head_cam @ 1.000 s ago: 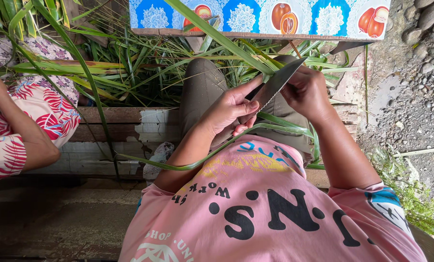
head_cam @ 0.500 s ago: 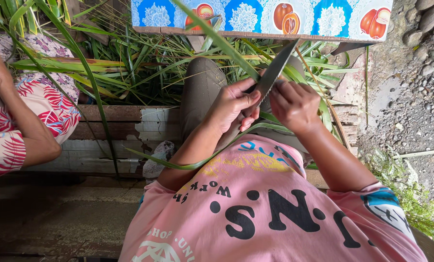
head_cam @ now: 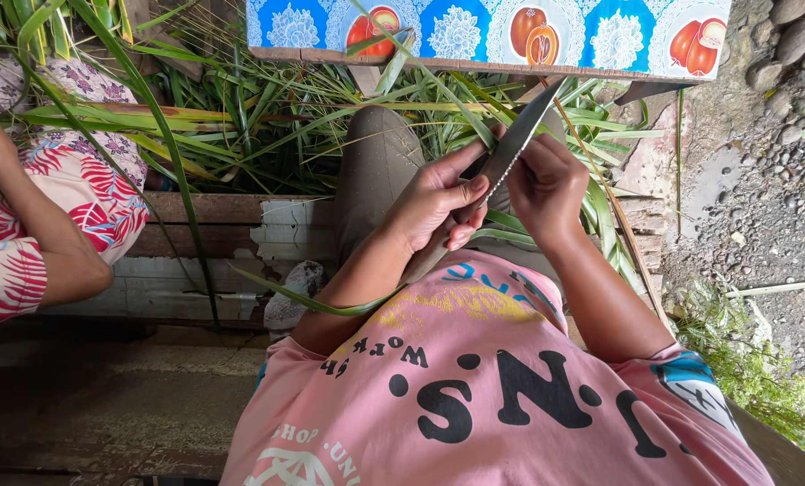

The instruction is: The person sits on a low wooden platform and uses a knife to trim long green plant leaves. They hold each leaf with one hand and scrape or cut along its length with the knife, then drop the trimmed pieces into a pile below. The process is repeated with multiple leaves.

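Gripping knife [head_cam: 510, 148] w/ left hand [head_cam: 438, 202], fingers wrapped tight round the handle, blade angled toward upper centre of frame. Right hand [head_cam: 546, 184] fingers pinched together on a long green leaf [head_cam: 330, 306] at the blade; leaf trails down-left across my lap. Leaf pile [head_cam: 267, 126] upper left. Another person's arm [head_cam: 33, 225] at left edge, floral sleeve.
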